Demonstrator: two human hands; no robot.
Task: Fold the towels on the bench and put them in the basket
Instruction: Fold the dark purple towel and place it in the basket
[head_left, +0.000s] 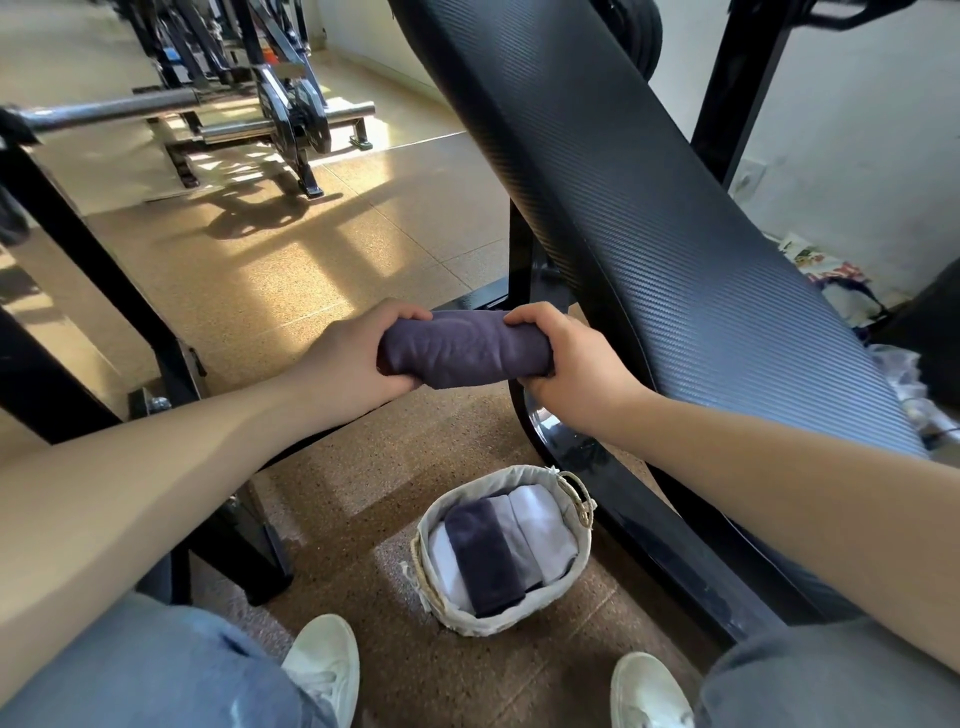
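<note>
- I get strong daylight from the far side, laying warm barred patches on the speckled floor
- The exercise machine casts a hard shadow toward me
- Pale sheen streaks the bench pad
- Wide-angle bending stretches the forearms at the edges; the top left looks soft

I see a dusky purple folded towel, a black padded bench with a fine diagonal weave pattern, a pale grey cloth basket holding white folded towels and one dark purple towel, over speckled tan floor
</note>
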